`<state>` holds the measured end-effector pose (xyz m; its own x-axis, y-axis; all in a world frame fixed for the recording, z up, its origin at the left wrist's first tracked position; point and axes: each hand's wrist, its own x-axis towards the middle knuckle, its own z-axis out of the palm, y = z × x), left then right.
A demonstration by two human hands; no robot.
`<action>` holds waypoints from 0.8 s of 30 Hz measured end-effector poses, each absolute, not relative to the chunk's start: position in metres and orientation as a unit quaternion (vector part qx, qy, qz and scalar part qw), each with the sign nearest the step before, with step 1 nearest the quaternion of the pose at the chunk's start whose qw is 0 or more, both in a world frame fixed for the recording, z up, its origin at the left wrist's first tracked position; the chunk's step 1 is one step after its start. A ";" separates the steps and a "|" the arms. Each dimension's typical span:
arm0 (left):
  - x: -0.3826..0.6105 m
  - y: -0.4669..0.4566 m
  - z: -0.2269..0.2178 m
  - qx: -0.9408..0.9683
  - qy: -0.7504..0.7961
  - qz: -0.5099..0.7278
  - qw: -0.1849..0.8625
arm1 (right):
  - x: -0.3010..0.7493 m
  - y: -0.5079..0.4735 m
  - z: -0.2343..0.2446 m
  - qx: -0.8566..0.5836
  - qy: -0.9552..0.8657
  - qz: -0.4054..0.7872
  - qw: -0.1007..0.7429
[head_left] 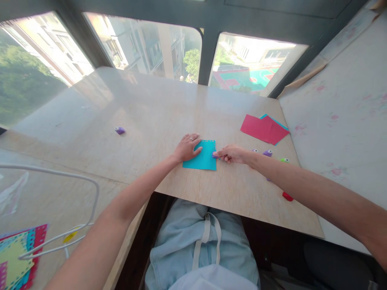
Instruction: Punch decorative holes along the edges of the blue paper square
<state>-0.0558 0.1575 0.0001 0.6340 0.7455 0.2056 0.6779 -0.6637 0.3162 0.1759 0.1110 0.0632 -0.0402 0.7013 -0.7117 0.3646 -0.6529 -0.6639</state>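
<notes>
A teal square of paper point(203, 158) lies on the beige table point(151, 117), with small punched notches along its top edge. My left hand point(186, 147) rests flat on its left side, fingers stretched out, a ring on one finger. My right hand point(232, 154) is closed on a small purple paper punch point(215, 154), pressed against the sheet's right edge.
Red and teal sheets point(263, 129) lie stacked at the right. More small punches sit near my right arm: purple point(267, 153), green point(284, 160), red point(287, 196). Another purple punch point(119, 130) lies far left. A white cable point(75, 233) and punched coloured papers point(18, 257) lie bottom left.
</notes>
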 end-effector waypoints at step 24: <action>-0.064 0.154 -0.001 0.878 0.397 0.213 0.160 | 0.178 0.106 0.051 -0.673 -0.442 0.570 0.161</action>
<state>-0.0637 0.1537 -0.0015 0.5943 0.7653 0.2472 0.6286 -0.6337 0.4509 0.1778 0.1063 0.0509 -0.0413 0.7789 -0.6258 0.4120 -0.5573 -0.7209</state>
